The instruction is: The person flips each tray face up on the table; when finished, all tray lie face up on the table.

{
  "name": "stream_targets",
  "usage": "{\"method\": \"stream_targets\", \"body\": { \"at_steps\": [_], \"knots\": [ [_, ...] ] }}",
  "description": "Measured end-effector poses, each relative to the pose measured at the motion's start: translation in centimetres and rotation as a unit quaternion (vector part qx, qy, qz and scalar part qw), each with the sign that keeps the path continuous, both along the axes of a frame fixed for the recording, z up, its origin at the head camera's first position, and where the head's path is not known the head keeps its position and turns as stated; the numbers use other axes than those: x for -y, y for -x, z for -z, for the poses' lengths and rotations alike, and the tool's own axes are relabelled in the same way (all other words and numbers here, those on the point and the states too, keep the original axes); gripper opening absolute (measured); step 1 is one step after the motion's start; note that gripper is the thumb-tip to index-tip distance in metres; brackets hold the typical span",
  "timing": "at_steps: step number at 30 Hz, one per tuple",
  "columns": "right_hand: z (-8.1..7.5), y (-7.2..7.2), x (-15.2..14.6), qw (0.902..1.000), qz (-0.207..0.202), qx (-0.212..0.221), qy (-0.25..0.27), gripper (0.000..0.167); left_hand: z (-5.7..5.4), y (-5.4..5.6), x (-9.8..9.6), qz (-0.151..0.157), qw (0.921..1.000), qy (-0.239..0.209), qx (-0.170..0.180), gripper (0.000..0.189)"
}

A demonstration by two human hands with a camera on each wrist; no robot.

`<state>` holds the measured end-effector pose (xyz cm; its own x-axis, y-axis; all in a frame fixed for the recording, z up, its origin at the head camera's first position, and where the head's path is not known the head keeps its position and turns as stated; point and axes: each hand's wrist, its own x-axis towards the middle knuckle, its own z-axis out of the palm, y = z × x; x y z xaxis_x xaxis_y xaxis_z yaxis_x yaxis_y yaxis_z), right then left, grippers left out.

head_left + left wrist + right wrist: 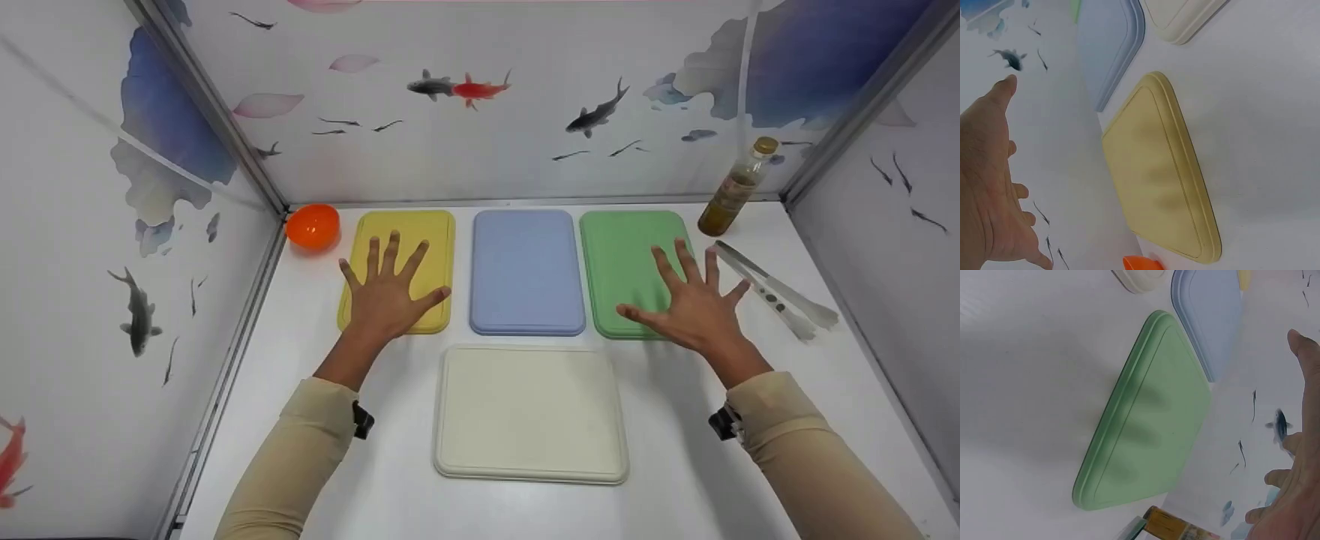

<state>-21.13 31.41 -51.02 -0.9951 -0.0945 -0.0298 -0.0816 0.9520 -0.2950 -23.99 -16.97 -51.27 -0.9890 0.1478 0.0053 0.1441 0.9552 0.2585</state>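
Note:
My left hand (384,300) hovers over the yellow cutting board (1151,174) with its fingers spread wide and nothing held. Over the right side of the green cutting board (1143,427), my right hand (697,309) is likewise spread, holding nothing. Both wrist views show a gap between each hand and its board, with finger shadows on the surfaces. Between those two boards lies a blue cutting board (527,271). A cream cutting board (531,412) lies crosswise, nearer to me.
An orange bowl (313,227) stands at the back left corner. At the back right is a bottle (733,191) of brown liquid with a gold cap. Metal tongs (776,292) lie right of the green board. Printed walls enclose the white table (397,457) on three sides.

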Motion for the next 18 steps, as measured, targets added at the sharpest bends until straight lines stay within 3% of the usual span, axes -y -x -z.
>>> {"method": "stream_targets", "body": {
  "at_steps": [6,18],
  "knots": [
    [1.0,-0.5,1.4,0.9999,-0.010,0.000,-0.004,0.126,0.6,-0.9,-0.4,0.015,0.9995,-0.016,0.024,0.091],
    [3.7,-2.0,4.1,0.9971,-0.072,0.021,-0.010,0.117,3.3,-4.0,-1.9,0.056,0.9932,-0.057,0.084,0.079]
  ]
}}
